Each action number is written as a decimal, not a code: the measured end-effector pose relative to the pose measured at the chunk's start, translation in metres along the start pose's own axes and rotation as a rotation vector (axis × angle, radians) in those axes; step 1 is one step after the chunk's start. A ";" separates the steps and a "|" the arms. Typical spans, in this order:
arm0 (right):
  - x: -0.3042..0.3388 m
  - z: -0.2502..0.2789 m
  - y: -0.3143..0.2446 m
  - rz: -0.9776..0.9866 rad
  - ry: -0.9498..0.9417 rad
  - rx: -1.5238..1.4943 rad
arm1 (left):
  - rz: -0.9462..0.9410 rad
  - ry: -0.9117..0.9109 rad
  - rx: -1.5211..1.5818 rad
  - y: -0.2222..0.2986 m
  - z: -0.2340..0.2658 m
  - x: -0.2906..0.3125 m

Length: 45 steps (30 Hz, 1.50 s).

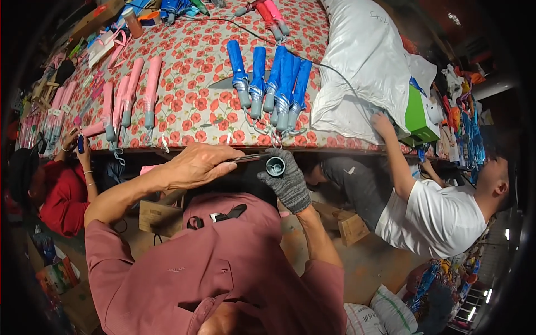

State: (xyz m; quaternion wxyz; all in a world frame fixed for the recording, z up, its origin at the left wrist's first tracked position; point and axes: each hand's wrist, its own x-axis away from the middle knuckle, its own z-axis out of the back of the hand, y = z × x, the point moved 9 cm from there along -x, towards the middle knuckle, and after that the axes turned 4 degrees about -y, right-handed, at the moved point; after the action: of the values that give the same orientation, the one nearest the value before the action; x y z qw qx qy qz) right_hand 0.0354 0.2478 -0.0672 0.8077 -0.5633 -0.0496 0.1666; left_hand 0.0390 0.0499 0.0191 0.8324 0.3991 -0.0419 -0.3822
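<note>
My right hand, in a grey knitted glove, is closed around a grey umbrella handle, its round hollow end turned up toward me. My bare left hand pinches a thin dark rod-like tool, whose far tip reaches the gloved fingers beside the handle. I cannot make out the tool's exact kind. Both hands are just off the near table edge. Beyond them lie several folded blue umbrellas with grey handles and cord loops. Folded pink umbrellas lie further left on the table.
A flowered cloth covers the table. At right, a person in a white shirt has one hand at a big white sack near a green box. Another person in a red top works at left. Wooden stools stand below.
</note>
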 end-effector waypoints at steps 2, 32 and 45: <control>0.000 0.000 0.001 0.039 0.005 0.028 | 0.037 -0.094 -0.127 0.010 -0.006 -0.006; 0.021 -0.035 -0.042 0.432 -0.442 0.660 | 0.117 -0.187 -0.556 0.016 -0.051 0.041; 0.041 -0.131 -0.060 0.281 -0.852 0.340 | 0.358 -0.294 0.300 -0.011 -0.065 0.138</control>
State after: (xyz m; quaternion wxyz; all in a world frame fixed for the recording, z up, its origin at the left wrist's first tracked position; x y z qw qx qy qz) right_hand 0.1212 0.1259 -0.0633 0.7656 -0.3062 -0.2717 0.4963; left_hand 0.1537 -0.0057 -0.0649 0.8033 0.4445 -0.2881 -0.2722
